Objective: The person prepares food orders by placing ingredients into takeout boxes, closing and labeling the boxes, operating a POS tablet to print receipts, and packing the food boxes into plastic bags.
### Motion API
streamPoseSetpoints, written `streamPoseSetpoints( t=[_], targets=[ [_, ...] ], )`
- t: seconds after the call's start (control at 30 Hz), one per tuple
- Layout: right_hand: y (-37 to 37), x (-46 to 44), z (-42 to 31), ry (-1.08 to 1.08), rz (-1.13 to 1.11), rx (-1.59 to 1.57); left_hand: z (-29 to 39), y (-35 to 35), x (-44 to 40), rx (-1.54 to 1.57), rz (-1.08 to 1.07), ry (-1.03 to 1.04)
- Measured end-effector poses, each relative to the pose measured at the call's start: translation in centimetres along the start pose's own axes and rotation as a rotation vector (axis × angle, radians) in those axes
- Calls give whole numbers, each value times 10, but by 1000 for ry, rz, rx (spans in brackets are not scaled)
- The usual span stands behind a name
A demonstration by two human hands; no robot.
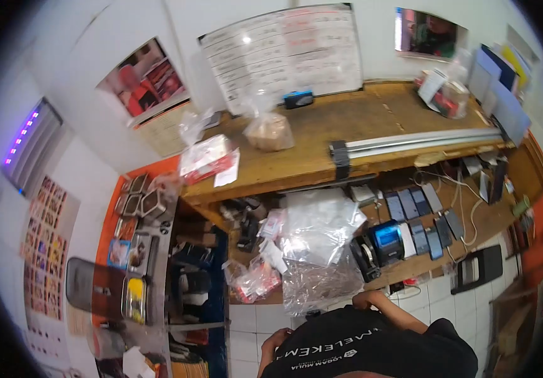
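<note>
Plastic (323, 280) lies crumpled and clear at the near edge of the bench (403, 271), its lower end reaching that edge, with a whiter sheet (315, 217) just beyond it at 12 o'clock. Taking 12 as the top of the view, the clear piece sits at about 10 o'clock from the right hand (368, 298) and at about 1 o'clock from the left hand (276, 341). The right hand is the nearer, just beside its lower right corner; whether skin and film touch, I cannot tell. Clear piece and whiter sheet together run lengthwise roughly from 12 to 6 o'clock.

The right arm bends at the elbow, its forearm slanting from the sleeve at 4 o'clock up to the hand, which is close to the front of the shirt (359, 337). Its fingers look bent, but I cannot tell how wide they stand or whether they hold anything. The left hand is lower, at the shirt's left edge, over the white floor (243, 340); its fingers are partly hidden, so their spread and any grip are unclear too.

About the plastic, red and white packets (259, 280) lie at 9 o'clock, and a black device (387, 251) stands at 2 o'clock, with phones (434, 242) beyond it.
</note>
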State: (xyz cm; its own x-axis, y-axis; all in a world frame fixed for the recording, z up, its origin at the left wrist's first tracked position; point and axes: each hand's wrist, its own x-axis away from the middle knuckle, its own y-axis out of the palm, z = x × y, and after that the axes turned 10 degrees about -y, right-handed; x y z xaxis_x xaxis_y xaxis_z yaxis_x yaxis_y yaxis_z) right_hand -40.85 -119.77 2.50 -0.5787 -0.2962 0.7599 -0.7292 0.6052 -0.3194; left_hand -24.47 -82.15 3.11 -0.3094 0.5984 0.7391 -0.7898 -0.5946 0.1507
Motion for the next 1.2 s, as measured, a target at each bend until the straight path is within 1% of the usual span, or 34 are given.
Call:
streamPoseSetpoints(
  t=[0.03,0.07,0.13,0.17,0.23,0.37,0.43,0.47,0.53,0.6,0.63,0.67,0.7,0.73,0.77,0.8,0.83,0.87,0.9,0.93,0.97,1.0,1.03,1.07,1.1,1.13,1.17,1.2],
  targets=[
    [-5,-12,5,3,-44,15,6,14,22,-153,145,129],
    [-15,2,-10,3,-37,10,14,20,30,-329,272,256],
    [-30,38,-34,74,146,28,-12,18,14,-228,308,135],
    [-33,38,-32,83,168,-7,-25,16,3,-161,330,60],
    [-38,35,-17,95,-18,55,-47,11,-23,-71,383,-51],
    [-8,40,23,87,107,-40,-77,5,-66,70,514,-209],
    [12,47,49,18,134,-52,-84,3,-86,143,582,-235],
    [34,39,74,19,136,-66,-83,5,-95,173,610,-236],
    [75,22,117,6,190,-163,-78,4,-113,204,662,-182],
    [85,42,145,-45,203,-203,-64,5,-136,228,685,-75],
    [88,57,162,-89,218,-235,-47,17,-146,250,667,36],
    [94,65,188,-102,180,-234,-40,20,-159,212,612,123],
    [103,68,209,-96,188,-267,-41,24,-172,293,605,159],
    [115,68,220,-89,201,-301,-9,45,-174,442,614,71],
    [120,76,225,-102,176,-302,19,72,-169,398,707,8],
    [119,91,234,-72,232,-282,36,92,-167,351,780,-46],
    [120,104,240,-40,289,-261,38,97,-166,355,782,-49],
    [120,113,242,-37,287,-255,42,97,-167,263,769,47],
    [117,117,242,-72,321,-181,48,96,-168,175,756,146],
    [112,122,238,-113,345,-104,58,90,-179,23,833,300],
    [87,153,213,1,304,-230,59,85,-189,-127,923,436],
    [91,140,235,-103,349,-185,119,133,-147,-184,994,128],
    [103,125,251,-222,364,-148,93,103,-177,11,1028,220],
    [84,137,238,-108,334,-108,99,94,-177,83,940,182],
    [79,133,238,-30,330,-124,119,113,-160,99,923,426],
    [64,145,223,52,318,-139,144,131,-139,105,942,416],
    [46,162,204,143,326,-149,149,127,-132,206,817,401],
    [39,167,195,122,287,-120,150,126,-126,228,845,425]
  ],
)
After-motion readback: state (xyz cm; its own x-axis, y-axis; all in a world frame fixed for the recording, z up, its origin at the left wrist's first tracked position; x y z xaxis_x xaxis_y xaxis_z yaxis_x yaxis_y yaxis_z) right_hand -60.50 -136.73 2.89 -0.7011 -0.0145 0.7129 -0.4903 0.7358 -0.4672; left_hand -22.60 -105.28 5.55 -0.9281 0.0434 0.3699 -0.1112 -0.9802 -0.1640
